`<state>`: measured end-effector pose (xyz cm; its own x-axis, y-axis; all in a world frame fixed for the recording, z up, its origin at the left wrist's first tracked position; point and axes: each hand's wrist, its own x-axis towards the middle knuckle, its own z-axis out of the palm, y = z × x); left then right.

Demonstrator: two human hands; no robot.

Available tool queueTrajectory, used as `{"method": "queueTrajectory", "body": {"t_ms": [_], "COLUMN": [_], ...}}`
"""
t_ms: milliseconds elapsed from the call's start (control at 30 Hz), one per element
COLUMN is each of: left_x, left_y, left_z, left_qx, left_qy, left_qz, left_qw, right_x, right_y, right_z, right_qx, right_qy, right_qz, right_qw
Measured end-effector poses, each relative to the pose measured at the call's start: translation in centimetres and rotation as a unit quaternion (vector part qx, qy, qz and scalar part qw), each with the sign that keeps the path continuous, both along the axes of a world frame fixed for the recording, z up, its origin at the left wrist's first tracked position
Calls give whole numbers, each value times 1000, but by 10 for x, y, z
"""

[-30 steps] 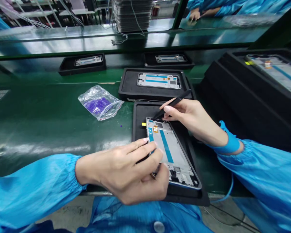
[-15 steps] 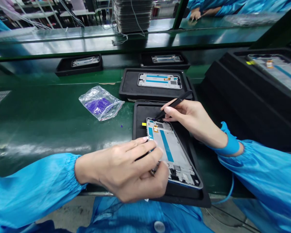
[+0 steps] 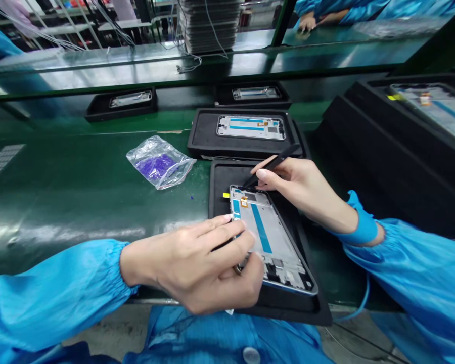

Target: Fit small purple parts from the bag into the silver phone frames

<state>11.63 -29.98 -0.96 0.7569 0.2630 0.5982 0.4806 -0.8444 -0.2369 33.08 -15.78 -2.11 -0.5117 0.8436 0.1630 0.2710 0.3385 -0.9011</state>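
A silver phone frame (image 3: 280, 237) with blue strips, an orange flex cable and a yellow tab lies tilted in a black foam tray (image 3: 220, 174). My left hand (image 3: 205, 263) is curled over its left long edge, fingers closed against the frame. A small metallic bit shows between those fingers; I cannot make out what it is. Black tweezers (image 3: 278, 161) are pinched in my right hand (image 3: 303, 189), with their tip at the frame's far end. What lies right under the tip is too small to tell.
A clear zip bag (image 3: 159, 164) of purple bits lies left of the tray. Behind stands another foam tray (image 3: 202, 131) with a phone frame (image 3: 250, 132). Black trays (image 3: 364, 151) are stacked at right. A co-worker's hand (image 3: 307, 23) shows at the far side.
The view has shifted slightly. Both hands, the tweezers and the phone frame keep nearly the same positions relative to one another.
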Motion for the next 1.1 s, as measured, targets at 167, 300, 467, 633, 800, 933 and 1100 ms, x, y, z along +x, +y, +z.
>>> {"method": "queueTrajectory", "body": {"t_ms": [167,300,467,633,800,933,1100], "left_x": [2,4,4,4,6,6,6], "left_y": [0,1,1,0,0,-1,-2], "left_z": [0,3,4,0,-2,-3,-3], "left_qx": [0,-5,-4,-19,1,-1,-12], "left_qy": [-3,-17,-22,-38,-35,-30,-36], "left_qz": [6,2,1,1,-5,0,-7], "left_qw": [1000,1000,1000,999,999,1000,999], "right_x": [1,-2,-2,1,1,1,1], "right_y": [-2,-3,0,-1,-2,-5,-6], "right_z": [0,2,0,-1,-4,-4,-1], "right_qx": [-13,-69,-40,47,98,161,168], "right_qy": [11,44,29,-21,-40,-62,-67], "right_qz": [-10,-20,-3,-3,-3,-7,-4], "right_qw": [1000,996,999,999,994,985,984]}}
